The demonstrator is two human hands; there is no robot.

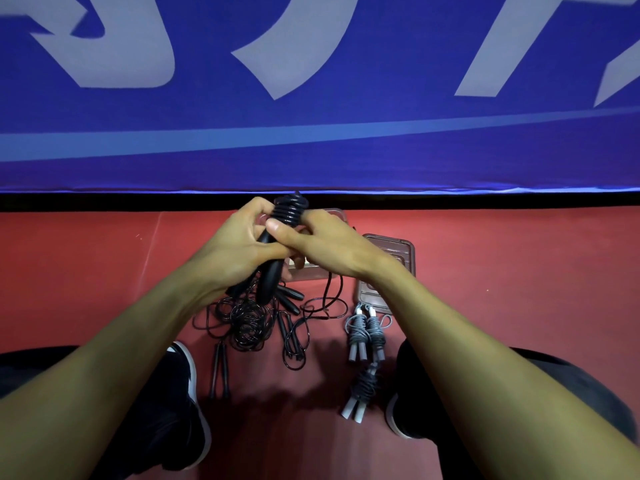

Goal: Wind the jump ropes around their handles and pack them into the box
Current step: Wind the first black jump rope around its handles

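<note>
Left hand (239,244) grips the black handles (273,268) mid-length, fingers curled round them. Right hand (323,242) pinches the same pair from the other side, thumb on the wound section, fingers wrapped behind. Both hands held above the floor (502,271), not resting on it.

Handles' long axis runs near-vertical in view, slightly tilted: coiled end (290,209) points away from the person toward the blue banner (311,150), bare butt ends point down toward the person. Rope is coiled tight around the upper part; a loose tail (334,289) hangs from under the right hand down to the floor.

Below the hands: tangle of unwound black ropes (247,322) with several black handles lying loose on the floor, one pair (219,370) lying lengthwise beside the left shoe (192,375).

Right of the tangle: two grey wound bundles (366,332) side by side, long axes pointing away from the person, and a third dark wound bundle with grey handles (360,393) just nearer.

Clear box (391,251) sits on the floor beyond the grey bundles, partly hidden by the right hand; contents can't be made out.
</note>
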